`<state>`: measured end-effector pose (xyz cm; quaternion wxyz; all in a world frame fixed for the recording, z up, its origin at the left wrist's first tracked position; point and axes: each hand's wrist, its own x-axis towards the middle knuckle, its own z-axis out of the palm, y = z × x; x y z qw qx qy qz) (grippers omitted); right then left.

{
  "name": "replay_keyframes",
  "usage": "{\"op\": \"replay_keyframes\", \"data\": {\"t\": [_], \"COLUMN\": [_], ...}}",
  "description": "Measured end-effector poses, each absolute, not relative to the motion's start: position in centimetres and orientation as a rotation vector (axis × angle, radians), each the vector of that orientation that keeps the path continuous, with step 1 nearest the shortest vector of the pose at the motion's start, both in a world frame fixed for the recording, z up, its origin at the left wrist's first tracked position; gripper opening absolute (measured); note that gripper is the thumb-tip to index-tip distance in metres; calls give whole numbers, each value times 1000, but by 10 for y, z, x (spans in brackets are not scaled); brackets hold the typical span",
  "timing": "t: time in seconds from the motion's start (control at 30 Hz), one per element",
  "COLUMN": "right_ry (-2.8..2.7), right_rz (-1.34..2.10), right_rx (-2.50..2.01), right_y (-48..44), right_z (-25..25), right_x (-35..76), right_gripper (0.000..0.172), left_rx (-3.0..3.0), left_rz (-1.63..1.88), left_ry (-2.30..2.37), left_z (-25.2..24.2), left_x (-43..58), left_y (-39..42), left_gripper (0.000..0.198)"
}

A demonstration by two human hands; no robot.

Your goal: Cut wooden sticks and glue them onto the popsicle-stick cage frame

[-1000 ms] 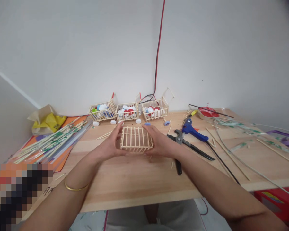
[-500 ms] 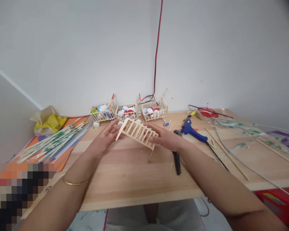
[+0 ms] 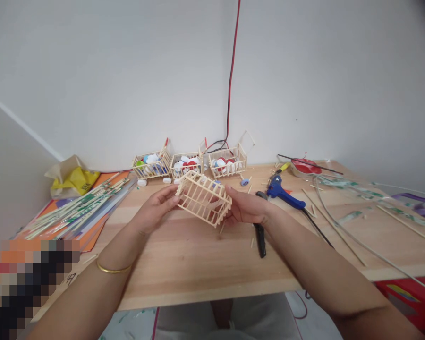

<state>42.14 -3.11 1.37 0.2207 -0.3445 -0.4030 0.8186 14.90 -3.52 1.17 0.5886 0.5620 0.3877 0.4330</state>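
Observation:
Between my hands, raised above the table, is a small cart frame [image 3: 203, 200] built of thin wooden sticks, tilted so its slatted side and open inside show. My left hand [image 3: 159, 205] pinches its left end with thumb and fingers. At the other end my right hand [image 3: 246, 205] grips the frame, some fingers hidden behind and under the slats. Behind it stand three similar stick carts: a left cart [image 3: 152, 165], a middle cart [image 3: 187, 165] and a right cart [image 3: 227, 163], each holding coloured and white bottle caps.
A blue glue gun [image 3: 285, 192] and a black-handled tool [image 3: 259, 238] lie to the right. Bundled sticks in plastic [image 3: 81, 208] and a yellow packet [image 3: 74, 182] are at left. A red bowl [image 3: 305, 166] and a pale cable [image 3: 350, 236] are on the right.
The stick frame has been turned so its open inside now faces me more. My left thumb has come onto its left end, and my right hand has shifted around the right end.

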Motion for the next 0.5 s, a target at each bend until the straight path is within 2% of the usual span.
{"op": "replay_keyframes", "data": {"t": [0.27, 0.4, 0.5], "right_ry": [-1088, -1129, -1170], "right_rz": [2253, 2202, 2161], "right_rx": [-1084, -1058, -1008], "right_y": [-30, -30, -31], "right_z": [18, 19, 18], "right_x": [420, 420, 422], "right_gripper": [73, 79, 77], "left_rx": [1230, 1208, 1188], "left_rz": [888, 894, 939], "left_ry": [822, 811, 826], "left_z": [16, 12, 12], "left_x": [150, 147, 147], "left_y": [-37, -36, -35], "left_gripper": [61, 49, 42]}}
